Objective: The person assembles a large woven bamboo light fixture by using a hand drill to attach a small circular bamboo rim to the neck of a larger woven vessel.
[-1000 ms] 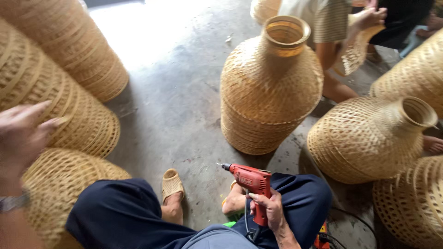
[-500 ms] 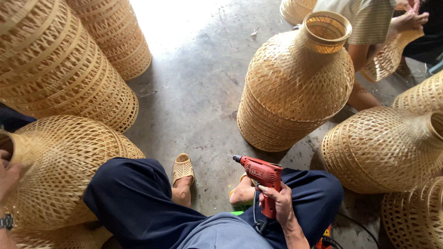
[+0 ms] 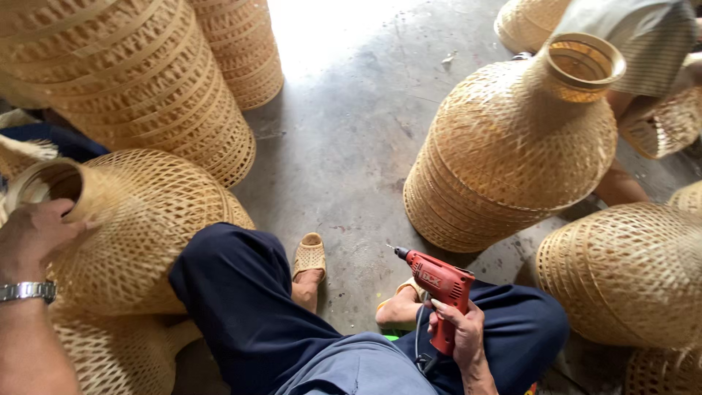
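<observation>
Head view: left hand [image 3: 33,238] grips the open neck of a woven bamboo basket [image 3: 139,227] lying near left against the knee; right hand [image 3: 457,333] holds a red drill [image 3: 439,281] over the lap, bit clear. Step: positioning; next, likely bring bit to weave.

Wearer's kit: dark trousers, grey-blue top, steel watch, woven sandals.

Trousers [image 3: 248,307] are dark navy, loose cut, soft folds at both knees, both legs covered to the ankle. Top's hem [image 3: 358,366] is a lighter grey-blue, plain, with one seam line showing. Left wrist carries a silver metal link-band watch [image 3: 28,291]. Forearms bare, no sleeves in view. Left hand [image 3: 33,238] and right hand [image 3: 461,336] ungloved. Feet in tan woven open-toe sandals [image 3: 310,256], lattice pattern across the upper; second sandal mostly hidden.
</observation>
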